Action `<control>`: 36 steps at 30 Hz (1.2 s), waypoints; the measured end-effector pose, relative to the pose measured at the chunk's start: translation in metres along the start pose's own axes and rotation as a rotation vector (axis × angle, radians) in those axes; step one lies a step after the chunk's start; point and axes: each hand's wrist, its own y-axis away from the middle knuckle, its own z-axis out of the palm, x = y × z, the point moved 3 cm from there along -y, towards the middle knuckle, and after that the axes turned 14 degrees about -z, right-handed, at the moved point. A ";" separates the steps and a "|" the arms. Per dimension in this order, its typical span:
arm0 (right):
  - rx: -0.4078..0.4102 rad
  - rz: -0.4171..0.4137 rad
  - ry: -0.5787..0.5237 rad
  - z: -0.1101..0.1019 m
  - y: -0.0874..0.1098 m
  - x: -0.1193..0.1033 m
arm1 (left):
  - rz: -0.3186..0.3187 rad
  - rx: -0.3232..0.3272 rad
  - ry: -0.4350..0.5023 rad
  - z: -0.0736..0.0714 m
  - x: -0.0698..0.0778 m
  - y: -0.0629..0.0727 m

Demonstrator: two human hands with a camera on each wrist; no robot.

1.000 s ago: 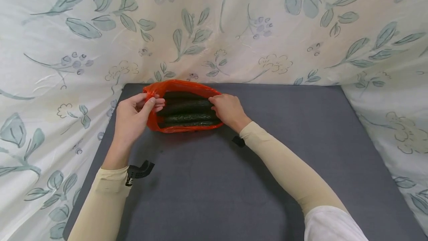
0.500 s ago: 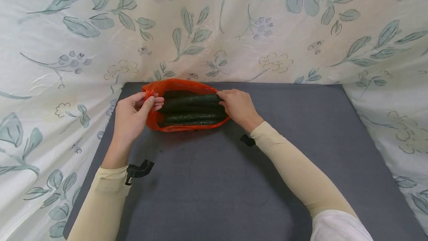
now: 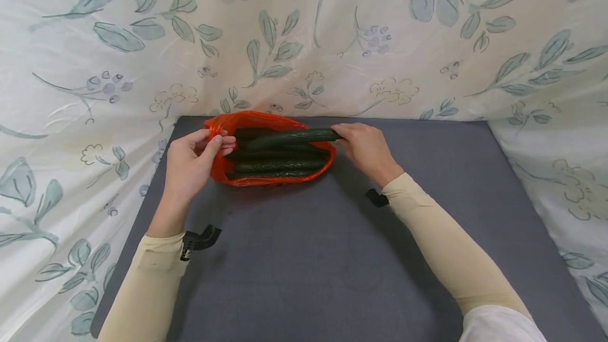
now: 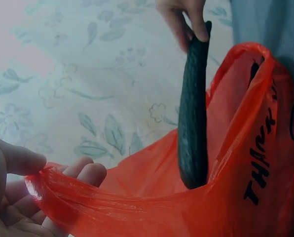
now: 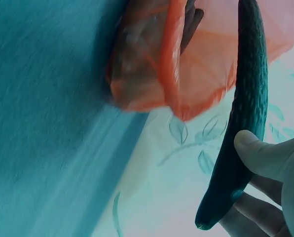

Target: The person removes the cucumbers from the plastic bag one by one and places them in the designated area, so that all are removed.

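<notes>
A red plastic bag (image 3: 285, 181) lies on its side at the back left of the table, its mouth spread wide. Dark lettering shows on its side in the left wrist view. Inside lie several dark green cucumbers (image 3: 280, 165). My left hand (image 3: 190, 157) pinches the bag's left rim between thumb and fingers. My right hand (image 3: 368, 149) grips one cucumber (image 5: 250, 103) near its right end. That cucumber is raised above the others and slants out over the bag's edge; its far end is still within the mouth in the left wrist view.
A dark grey table (image 3: 304, 257) stretches out in front and to the right of the bag. Behind it and along both sides hangs a pale curtain (image 3: 304, 41) with leaf and flower prints. Black straps sit at both wrists.
My right hand has moved right from the bag's opening, drawing one cucumber up and partly out. The bag's right rim has come free of it. My left hand keeps its place.
</notes>
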 end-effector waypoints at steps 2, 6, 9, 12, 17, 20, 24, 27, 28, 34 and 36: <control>0.002 0.015 -0.003 -0.003 0.004 0.006 | 0.000 0.001 -0.001 0.000 -0.001 0.000; 0.011 0.035 -0.008 -0.009 0.012 0.015 | 0.007 0.000 -0.005 -0.001 -0.001 -0.001; 0.023 0.035 -0.009 -0.012 0.018 0.020 | 0.013 0.003 -0.001 -0.002 -0.002 -0.001; 0.036 0.033 -0.009 -0.016 0.025 0.027 | 0.016 0.006 0.023 -0.003 -0.003 0.000; 0.060 0.050 -0.013 -0.022 0.039 0.043 | 0.023 0.009 0.056 -0.005 -0.005 -0.001; 0.073 0.063 -0.013 -0.027 0.047 0.052 | 0.010 0.010 0.043 -0.006 -0.004 -0.001; 0.088 0.066 0.005 -0.034 0.057 0.061 | -0.004 0.011 0.025 -0.006 -0.003 -0.001; 0.085 0.079 0.018 -0.040 0.064 0.068 | 0.003 0.010 0.022 -0.006 -0.003 -0.002; 0.079 0.087 0.022 -0.042 0.066 0.070 | 0.004 0.008 0.022 -0.006 -0.003 -0.002; 0.046 0.145 0.023 -0.048 0.080 0.083 | -0.013 0.009 0.028 -0.007 -0.004 -0.002; 0.035 0.169 0.020 -0.050 0.086 0.087 | -0.016 0.008 0.034 -0.007 -0.004 -0.002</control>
